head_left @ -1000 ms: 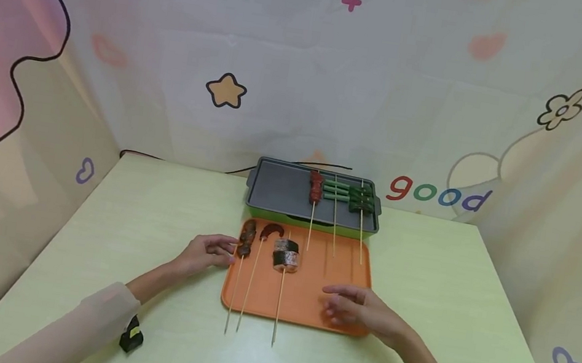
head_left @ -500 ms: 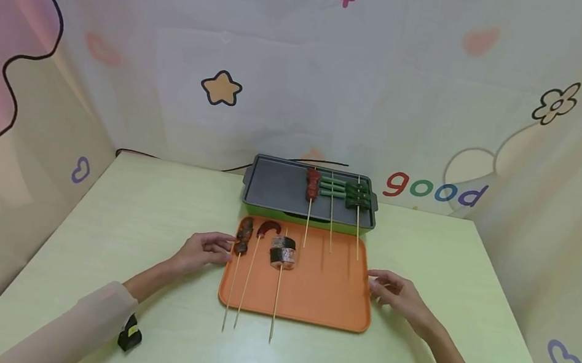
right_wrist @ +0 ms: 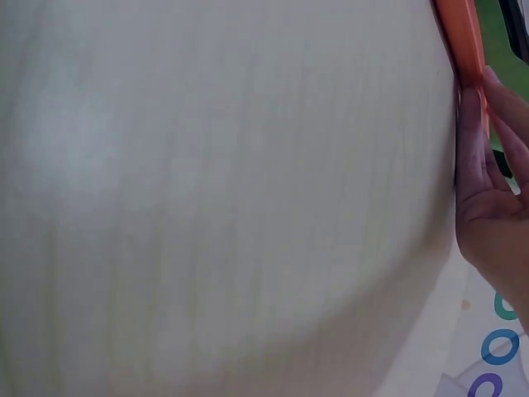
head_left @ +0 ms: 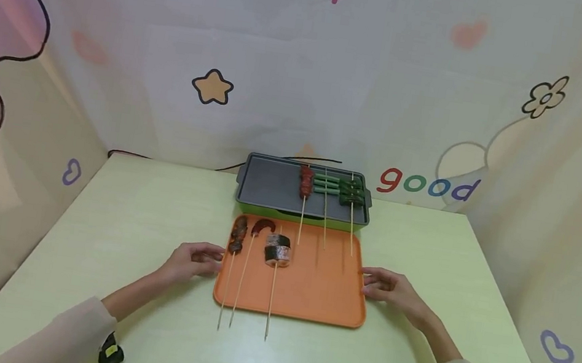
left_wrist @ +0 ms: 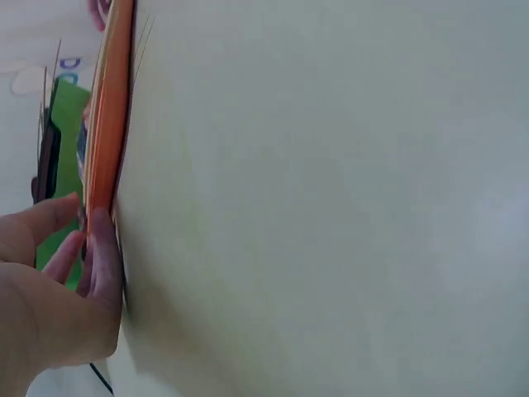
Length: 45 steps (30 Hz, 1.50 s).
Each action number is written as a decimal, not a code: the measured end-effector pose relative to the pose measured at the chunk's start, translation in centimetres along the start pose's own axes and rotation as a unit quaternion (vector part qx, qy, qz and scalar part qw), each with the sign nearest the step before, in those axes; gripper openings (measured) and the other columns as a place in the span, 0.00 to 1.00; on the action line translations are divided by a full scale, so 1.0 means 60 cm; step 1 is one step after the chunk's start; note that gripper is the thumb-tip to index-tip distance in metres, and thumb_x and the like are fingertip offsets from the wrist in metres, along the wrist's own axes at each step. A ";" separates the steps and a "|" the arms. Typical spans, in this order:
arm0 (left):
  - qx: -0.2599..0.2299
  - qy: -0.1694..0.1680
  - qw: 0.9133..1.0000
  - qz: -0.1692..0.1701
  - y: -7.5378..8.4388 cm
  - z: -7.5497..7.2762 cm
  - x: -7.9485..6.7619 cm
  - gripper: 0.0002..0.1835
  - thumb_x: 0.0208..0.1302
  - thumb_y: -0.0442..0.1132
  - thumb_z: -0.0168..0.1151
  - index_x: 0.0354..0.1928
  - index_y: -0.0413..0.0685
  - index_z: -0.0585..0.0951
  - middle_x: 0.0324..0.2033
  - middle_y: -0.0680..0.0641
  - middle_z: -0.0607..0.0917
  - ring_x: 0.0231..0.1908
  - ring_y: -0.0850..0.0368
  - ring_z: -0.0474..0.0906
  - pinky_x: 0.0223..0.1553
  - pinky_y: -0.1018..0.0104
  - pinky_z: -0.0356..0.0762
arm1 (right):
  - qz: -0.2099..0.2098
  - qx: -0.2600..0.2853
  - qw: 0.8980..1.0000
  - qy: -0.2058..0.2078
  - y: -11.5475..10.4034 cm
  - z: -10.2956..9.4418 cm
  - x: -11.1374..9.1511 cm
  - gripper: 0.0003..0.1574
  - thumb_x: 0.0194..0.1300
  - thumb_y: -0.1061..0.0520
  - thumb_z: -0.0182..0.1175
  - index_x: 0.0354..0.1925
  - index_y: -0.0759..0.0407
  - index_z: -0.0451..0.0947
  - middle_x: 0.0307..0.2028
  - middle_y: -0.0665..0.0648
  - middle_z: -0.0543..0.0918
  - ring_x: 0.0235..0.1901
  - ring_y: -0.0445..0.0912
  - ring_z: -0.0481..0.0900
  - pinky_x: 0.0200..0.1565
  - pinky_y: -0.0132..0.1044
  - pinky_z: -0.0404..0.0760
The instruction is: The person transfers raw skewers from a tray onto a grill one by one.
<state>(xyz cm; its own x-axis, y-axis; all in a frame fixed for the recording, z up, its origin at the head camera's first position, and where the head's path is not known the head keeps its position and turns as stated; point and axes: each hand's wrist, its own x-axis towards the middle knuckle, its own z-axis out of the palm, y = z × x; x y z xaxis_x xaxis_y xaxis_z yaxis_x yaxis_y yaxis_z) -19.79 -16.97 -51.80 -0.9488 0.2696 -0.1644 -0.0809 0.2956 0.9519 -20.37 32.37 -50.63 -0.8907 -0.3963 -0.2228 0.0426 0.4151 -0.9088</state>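
Observation:
An orange tray (head_left: 308,298) lies flat on the table in front of the grill. My left hand (head_left: 194,262) grips its left edge; in the left wrist view the fingers and thumb of that hand (left_wrist: 62,298) meet at the rim. At the opposite edge, my right hand (head_left: 398,293) pinches the rim between thumb and fingers, also seen in the right wrist view. Three skewers rest on the tray: brown meat chunks (head_left: 238,235), a curled dark-red piece (head_left: 263,226) and a black-and-white banded roll (head_left: 278,250). Their sticks overhang the front rim.
Behind the tray stands a green grill with a grey plate (head_left: 268,184). On its right side lie a red meat skewer (head_left: 306,182), a green stalk skewer (head_left: 326,184) and a leafy green skewer (head_left: 351,193), their sticks reaching over the tray. A printed curtain (head_left: 283,81) hangs behind.
My right hand has gone from over the tray's right part to its right edge and now holds it. The left hand has closed in on the left edge. The view has shifted slightly.

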 end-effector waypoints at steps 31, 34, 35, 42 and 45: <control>-0.149 -0.081 0.975 -0.141 0.023 0.050 -0.104 0.33 0.66 0.34 0.69 0.70 0.30 0.70 0.40 0.44 0.92 0.37 0.58 0.90 0.42 0.65 0.87 | 0.018 0.019 1.000 0.014 0.001 0.007 -0.005 0.36 0.72 0.58 0.64 0.72 0.68 0.66 0.54 0.65 0.82 0.44 0.36 0.83 0.44 0.28 0.81; -0.153 -0.080 0.974 -0.148 0.025 0.050 -0.104 0.34 0.65 0.33 0.70 0.70 0.30 0.69 0.40 0.44 0.92 0.37 0.59 0.90 0.43 0.64 0.88 | 0.015 0.021 1.000 0.016 0.003 0.007 -0.004 0.35 0.72 0.59 0.63 0.72 0.69 0.67 0.53 0.63 0.83 0.44 0.36 0.83 0.43 0.28 0.81; -0.153 -0.081 0.973 -0.150 0.025 0.050 -0.104 0.34 0.65 0.33 0.69 0.70 0.30 0.70 0.40 0.44 0.92 0.37 0.59 0.90 0.44 0.64 0.87 | 0.014 0.021 1.000 0.016 0.003 0.007 -0.003 0.35 0.72 0.59 0.63 0.71 0.69 0.67 0.52 0.63 0.83 0.44 0.36 0.83 0.43 0.27 0.81; -0.183 -0.080 0.967 -0.159 0.019 0.047 -0.106 0.26 0.68 0.30 0.64 0.66 0.28 0.73 0.42 0.47 0.89 0.41 0.57 0.90 0.47 0.66 0.87 | 0.011 0.026 0.999 0.014 0.006 0.008 -0.004 0.36 0.72 0.58 0.64 0.71 0.70 0.66 0.52 0.61 0.83 0.44 0.35 0.83 0.43 0.27 0.80; -0.200 -0.077 0.964 -0.155 0.016 0.044 -0.108 0.24 0.69 0.27 0.62 0.66 0.26 0.73 0.40 0.48 0.88 0.42 0.56 0.89 0.47 0.66 0.86 | 0.010 0.027 0.999 0.014 0.006 0.008 -0.004 0.36 0.72 0.58 0.64 0.71 0.70 0.66 0.53 0.62 0.83 0.44 0.36 0.83 0.43 0.27 0.80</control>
<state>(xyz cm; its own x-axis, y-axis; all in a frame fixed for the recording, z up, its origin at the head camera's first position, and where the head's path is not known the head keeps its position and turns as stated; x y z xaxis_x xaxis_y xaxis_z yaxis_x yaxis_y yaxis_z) -12.93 -16.03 -50.50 -0.8063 0.3672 -0.4638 -0.4933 0.0155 0.8697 -19.92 32.24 -51.06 -0.9016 -0.3657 -0.2312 0.0837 0.3768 -0.9225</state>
